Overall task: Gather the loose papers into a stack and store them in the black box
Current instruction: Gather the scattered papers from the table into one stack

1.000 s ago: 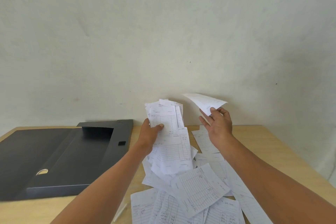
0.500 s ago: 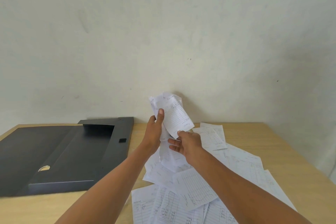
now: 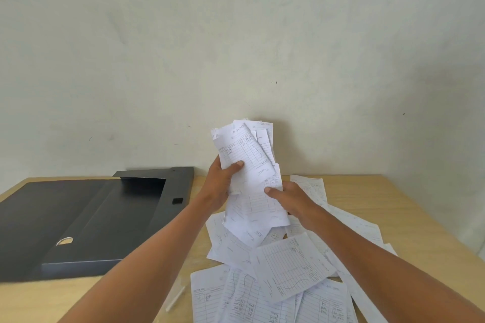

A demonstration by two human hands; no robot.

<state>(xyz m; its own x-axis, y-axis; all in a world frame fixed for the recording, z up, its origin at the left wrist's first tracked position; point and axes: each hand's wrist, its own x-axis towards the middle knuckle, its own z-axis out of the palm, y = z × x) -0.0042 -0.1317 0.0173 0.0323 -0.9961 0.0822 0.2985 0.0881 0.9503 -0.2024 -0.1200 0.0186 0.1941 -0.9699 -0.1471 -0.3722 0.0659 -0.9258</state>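
An uneven bundle of white ruled slips [image 3: 249,162] stands upright above the table, held by both hands. My left hand [image 3: 220,181] grips its left edge with the thumb on the front sheet. My right hand [image 3: 291,199] holds the lower right part, thumb on the paper. Several loose papers [image 3: 286,267] lie spread over the wooden table below and to the right. The black box [image 3: 86,217] lies open on the left, lid folded flat, its inside showing no papers.
A pale wall rises right behind the wooden table [image 3: 409,207]. A metal finger ring [image 3: 64,240] sits in the box's near wall. A thin white strip [image 3: 175,297] lies on the table near the front papers.
My right hand brought its single sheet left and down onto the bundle, then took hold of the bundle's lower right. The bundle now stands a little taller in both hands.
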